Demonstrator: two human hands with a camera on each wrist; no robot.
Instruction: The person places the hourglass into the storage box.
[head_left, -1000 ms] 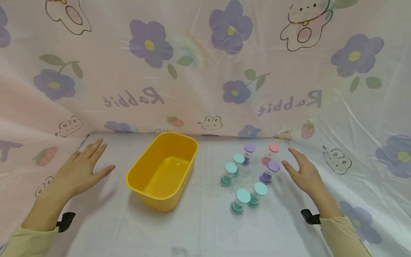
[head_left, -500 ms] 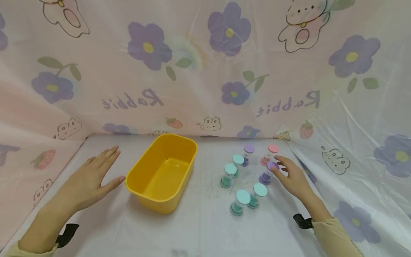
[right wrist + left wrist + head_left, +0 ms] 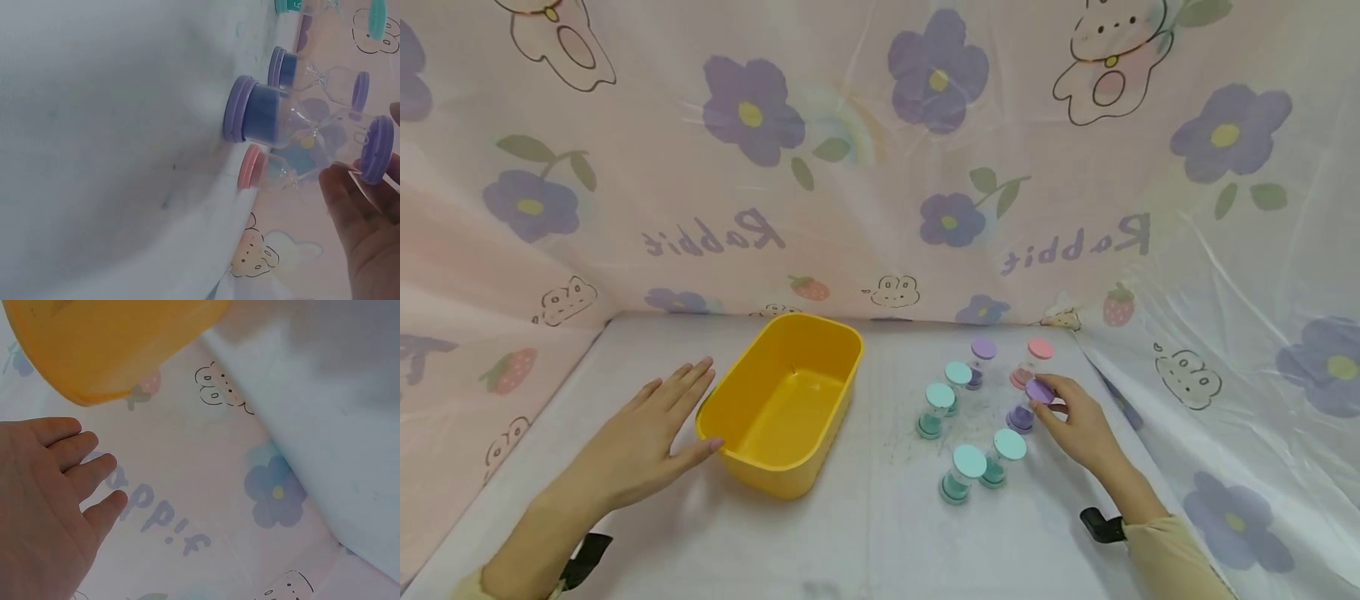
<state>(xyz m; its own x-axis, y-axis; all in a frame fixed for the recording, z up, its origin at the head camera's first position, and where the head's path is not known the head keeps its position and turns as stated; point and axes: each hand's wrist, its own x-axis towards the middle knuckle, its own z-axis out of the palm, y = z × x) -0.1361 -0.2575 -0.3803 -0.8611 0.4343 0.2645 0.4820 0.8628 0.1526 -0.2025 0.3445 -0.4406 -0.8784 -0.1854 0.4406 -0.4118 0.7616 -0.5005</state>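
Right hand [image 3: 1082,425] pinches the purple hourglass [image 3: 1022,414] by its cap

Head view: here's the right hand, clearly the nearer one, fingers pinching the upper cap. The purple hourglass stands on the desk [image 3: 895,542], long axis upright, just left of the palm, with the pink hourglass [image 3: 1039,349] behind. The left hand [image 3: 632,442] is well apart, fingers outstretched, thumb by the yellow tub [image 3: 775,481]. Mirrored "Rabbit" appears twice across the cloth [image 3: 850,192]!

Left wrist view: those straight fingers hold nothing, the tub near them; letters like "app" show.

Right wrist view: cap between the fingers, base down; a "0" on the glass, apparently "5" on a green hourglass [image 3: 291,5].
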